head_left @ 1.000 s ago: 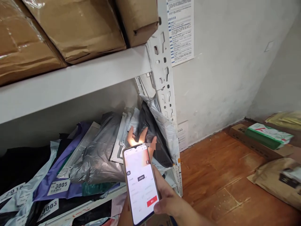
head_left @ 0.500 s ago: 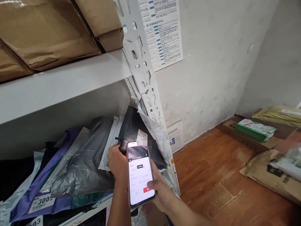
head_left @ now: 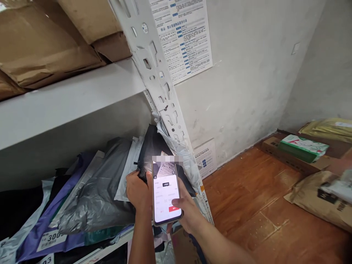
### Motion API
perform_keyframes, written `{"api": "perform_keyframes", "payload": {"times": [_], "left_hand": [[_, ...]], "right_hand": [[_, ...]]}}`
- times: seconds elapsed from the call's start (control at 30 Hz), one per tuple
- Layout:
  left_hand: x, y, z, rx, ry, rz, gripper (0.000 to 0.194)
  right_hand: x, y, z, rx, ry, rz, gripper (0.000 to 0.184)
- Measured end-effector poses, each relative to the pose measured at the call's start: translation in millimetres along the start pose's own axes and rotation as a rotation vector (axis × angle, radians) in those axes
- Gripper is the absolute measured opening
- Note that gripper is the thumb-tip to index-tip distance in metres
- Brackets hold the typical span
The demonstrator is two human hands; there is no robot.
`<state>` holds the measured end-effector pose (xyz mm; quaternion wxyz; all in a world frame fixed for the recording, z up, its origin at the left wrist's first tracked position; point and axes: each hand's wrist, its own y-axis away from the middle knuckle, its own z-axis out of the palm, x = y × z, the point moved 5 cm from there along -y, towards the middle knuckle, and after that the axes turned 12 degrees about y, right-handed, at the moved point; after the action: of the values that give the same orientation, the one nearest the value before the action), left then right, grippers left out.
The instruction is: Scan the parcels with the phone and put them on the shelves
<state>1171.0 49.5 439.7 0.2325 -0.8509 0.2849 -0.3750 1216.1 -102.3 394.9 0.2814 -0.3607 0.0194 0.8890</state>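
My right hand (head_left: 189, 214) holds a lit smartphone (head_left: 166, 196) upright, thumb resting on its screen. Just behind the phone, my left hand (head_left: 139, 190) is closed on the edge of a black plastic mailer parcel (head_left: 154, 150) that stands at the right end of the lower shelf, against the white metal upright (head_left: 162, 95). A white label on the parcel shows above the phone's top edge. Beside it lie a grey parcel (head_left: 99, 194) and a purple one (head_left: 44, 227) with a number tag.
Brown paper-wrapped parcels (head_left: 41, 47) fill the upper shelf (head_left: 68, 106). A printed notice (head_left: 183, 35) hangs on the white wall. On the wooden floor (head_left: 247, 205) to the right lie a cardboard box (head_left: 291, 157) with a green-white pack, yellow mailers and a brown bag (head_left: 313, 198).
My left hand went from lying flat with fingers spread on the black parcel to gripping its edge. The phone came up closer to the parcel's label. The view shifted rightward.
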Motion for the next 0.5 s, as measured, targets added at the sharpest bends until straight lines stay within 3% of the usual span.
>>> {"api": "perform_keyframes", "payload": {"times": [0.5], "left_hand": [[1.1,1.2,-1.8,-0.005,0.007,-0.003,0.039]], "right_hand": [[-1.4,-0.4,-1.2,0.002,0.013,0.017,0.086]]}}
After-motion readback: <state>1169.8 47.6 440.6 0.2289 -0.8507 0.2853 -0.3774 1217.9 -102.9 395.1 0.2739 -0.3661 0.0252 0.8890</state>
